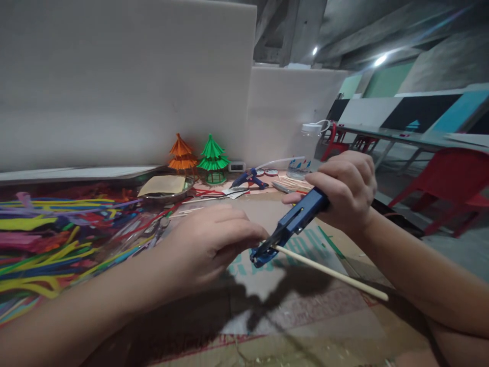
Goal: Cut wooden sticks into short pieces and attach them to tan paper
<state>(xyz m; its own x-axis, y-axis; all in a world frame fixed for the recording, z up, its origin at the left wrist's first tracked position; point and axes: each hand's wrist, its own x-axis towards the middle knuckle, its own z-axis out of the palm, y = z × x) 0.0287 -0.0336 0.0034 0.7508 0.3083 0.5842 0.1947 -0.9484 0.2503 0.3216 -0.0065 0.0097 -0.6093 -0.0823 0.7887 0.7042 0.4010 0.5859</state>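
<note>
On a clock face laid over the view, the right hand [346,191] sat toward 3 o'clock, its fingers wrapped shut around the handles of a blue cutter [296,219]. The cutter's head pointed to 7 o'clock and met a wooden stick [332,272]; how far its jaws stood open could not be told. The stick ran from there toward 4 o'clock, its other end hidden at the cutter.

The left hand [217,239], at 7 o'clock, had bent fingers beside the cutter's head; whether they pinched anything could not be told, since the back of the hand hid their grip. Both forearms were cut off by the frame.

Colored strips [42,250] lay around 8 o'clock, blurred and cut off. An orange model [181,153] and a green model [213,159] stood toward 10 o'clock, a glue gun [250,178] near the center, and a clear bottle [305,148] at 2, partly hidden by the right hand.
</note>
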